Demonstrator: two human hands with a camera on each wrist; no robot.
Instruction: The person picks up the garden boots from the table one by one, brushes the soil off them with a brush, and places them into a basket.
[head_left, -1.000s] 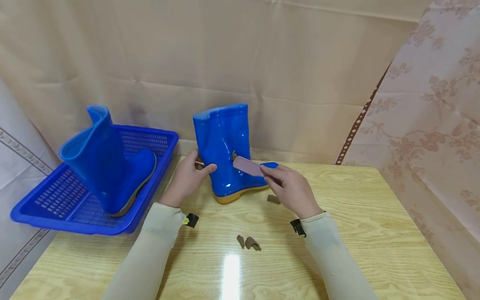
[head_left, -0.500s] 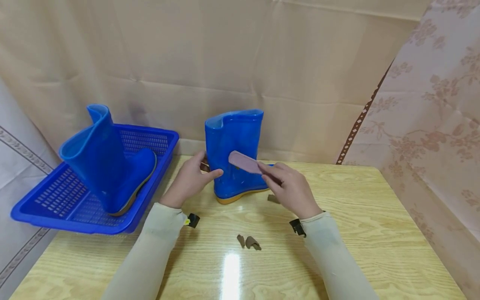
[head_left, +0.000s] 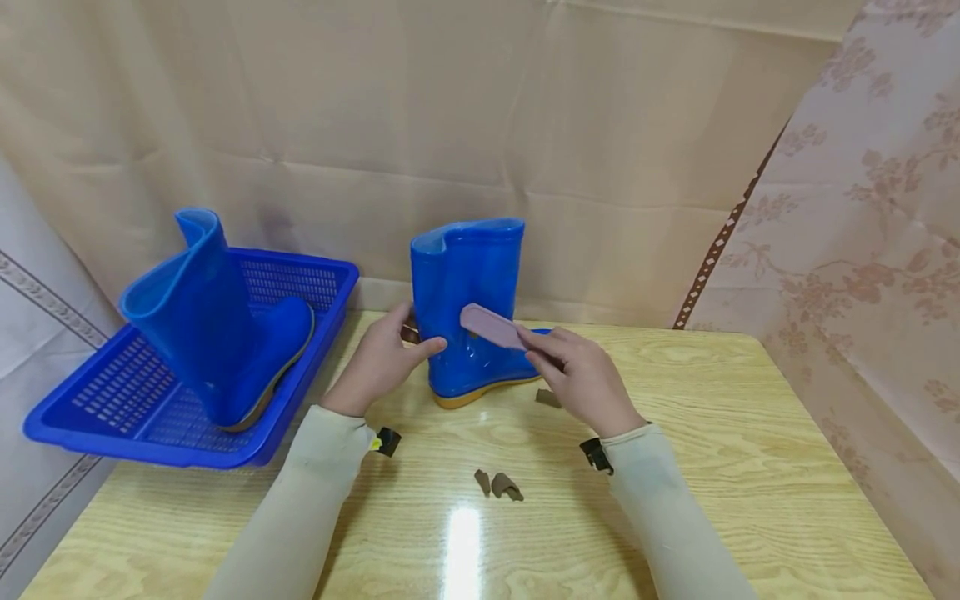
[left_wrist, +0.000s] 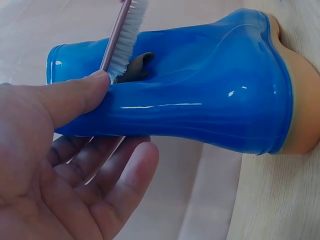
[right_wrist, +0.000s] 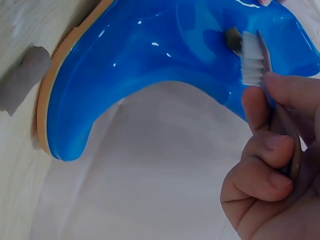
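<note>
A glossy blue rain boot (head_left: 467,267) with an orange-yellow sole stands on the table, toe to the right. My left hand (head_left: 381,357) holds its shaft from the left, thumb on the near face and fingers behind. In my right hand (head_left: 588,379) is a brush (head_left: 491,326) with a pinkish-purple back, its handle gripped between thumb and curled fingers. The white bristles (right_wrist: 252,59) face the boot shaft, beside a brown lump (right_wrist: 233,41) stuck there. That lump shows in the left wrist view too; in the head view the brush mostly covers it.
On the left, a blue plastic basket (head_left: 300,417) holds another blue boot (head_left: 217,325). Two brown scraps (head_left: 506,487) lie on the table in front, and a brown piece (head_left: 547,398) lies by the boot's toe. A beige curtain (head_left: 600,167) hangs behind.
The boot has shifted right and turned a little, with my left hand following. My right hand has brought the brush slightly up and left over the brown lump. The last half second shows hardly any movement.
</note>
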